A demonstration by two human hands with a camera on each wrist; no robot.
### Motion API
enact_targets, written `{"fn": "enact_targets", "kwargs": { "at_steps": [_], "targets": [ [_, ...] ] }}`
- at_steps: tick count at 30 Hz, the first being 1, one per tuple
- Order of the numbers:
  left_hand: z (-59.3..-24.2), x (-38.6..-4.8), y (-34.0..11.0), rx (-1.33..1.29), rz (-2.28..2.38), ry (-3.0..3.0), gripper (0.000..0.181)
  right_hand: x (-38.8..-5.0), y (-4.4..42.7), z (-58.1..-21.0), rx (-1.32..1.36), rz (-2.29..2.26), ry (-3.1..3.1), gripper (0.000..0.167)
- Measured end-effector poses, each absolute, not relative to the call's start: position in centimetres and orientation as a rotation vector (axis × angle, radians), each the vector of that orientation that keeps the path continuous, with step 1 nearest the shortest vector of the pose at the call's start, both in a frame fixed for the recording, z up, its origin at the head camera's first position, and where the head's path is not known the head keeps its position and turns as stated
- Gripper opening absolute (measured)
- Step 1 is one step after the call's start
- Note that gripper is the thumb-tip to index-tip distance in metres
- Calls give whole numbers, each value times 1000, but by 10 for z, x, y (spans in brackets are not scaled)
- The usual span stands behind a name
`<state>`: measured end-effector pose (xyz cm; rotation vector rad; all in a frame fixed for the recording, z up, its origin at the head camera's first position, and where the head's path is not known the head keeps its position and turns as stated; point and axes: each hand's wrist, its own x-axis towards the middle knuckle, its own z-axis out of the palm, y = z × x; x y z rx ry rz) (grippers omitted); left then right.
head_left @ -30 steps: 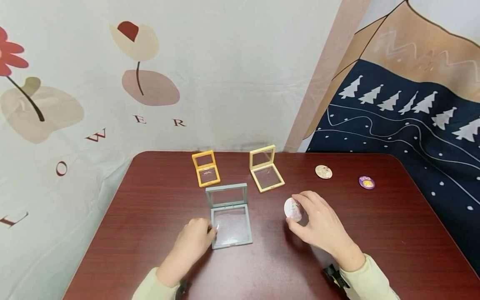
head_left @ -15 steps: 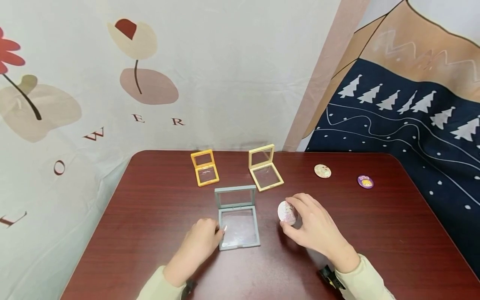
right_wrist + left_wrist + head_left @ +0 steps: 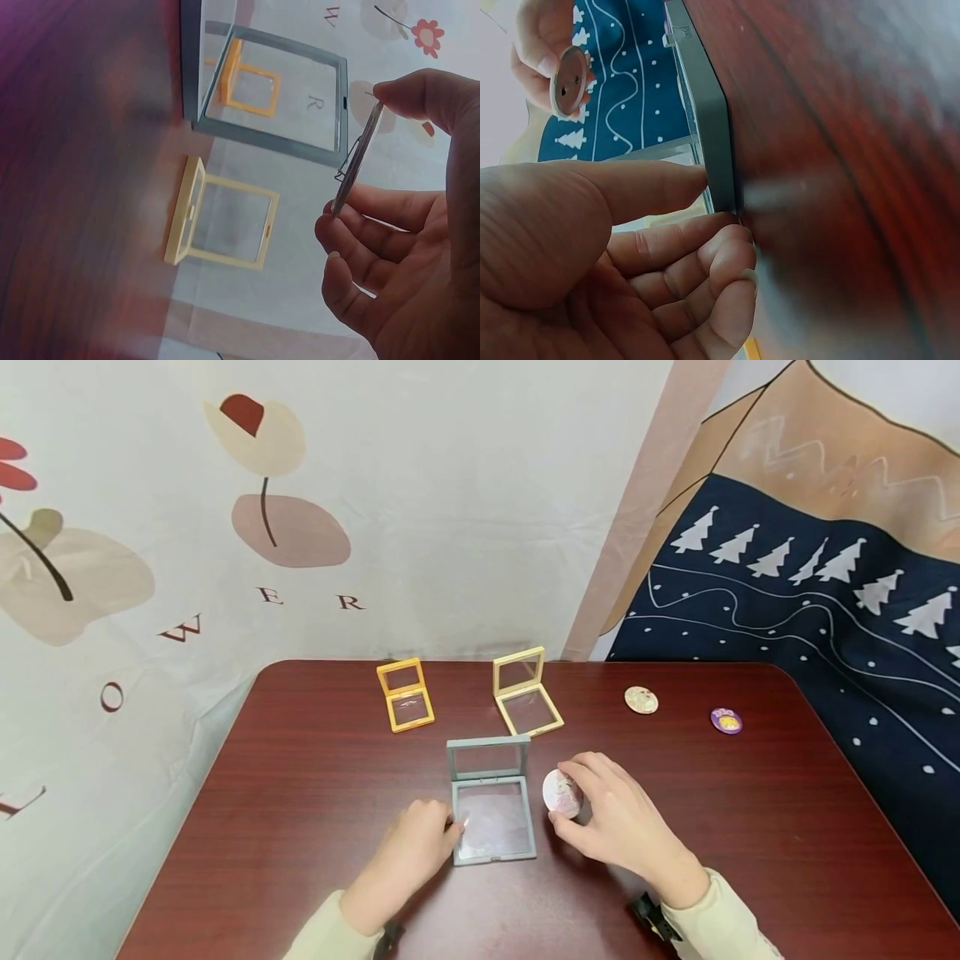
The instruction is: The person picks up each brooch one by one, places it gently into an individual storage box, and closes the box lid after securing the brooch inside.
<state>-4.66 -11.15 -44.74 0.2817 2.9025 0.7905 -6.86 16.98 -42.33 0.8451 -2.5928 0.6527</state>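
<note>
A grey-blue hinged display case (image 3: pixel 493 861) with clear film panels stands open on the table, its lid raised at the back. My left hand (image 3: pixel 416 843) pinches the case's left edge between thumb and forefinger; the left wrist view shows this at the case's side (image 3: pixel 718 142). To the right of the case, my right hand (image 3: pixel 618 818) holds a round pin badge (image 3: pixel 561 795) by its rim, thumb on one side and fingers on the other. In the right wrist view the badge (image 3: pixel 358 161) is edge-on, with its wire pin at the back. It is held above the table.
Behind stand two smaller open display cases, an orange one (image 3: pixel 392 714) and a cream one (image 3: pixel 517 657). A beige round badge (image 3: pixel 641 700) and a purple one (image 3: pixel 726 721) lie at the back right of the dark red table (image 3: pixel 300 793). Printed cloth hangs behind.
The grey-blue case has slid to the right with my left hand on it. My right hand has brought the badge left and slightly nearer, close to the case's right edge.
</note>
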Motion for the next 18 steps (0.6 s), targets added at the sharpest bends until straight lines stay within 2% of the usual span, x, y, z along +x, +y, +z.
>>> {"fn": "enact_targets", "kwargs": {
  "at_steps": [12, 18],
  "targets": [
    [-451, -45, -98, 406, 794, 2908, 35, -65, 162, -428, 939, 650, -2605, 45],
    [-449, -42, -89, 460, 782, 2907, 35, -61, 158, -431, 1000, 632, -2643, 49]
  ]
}}
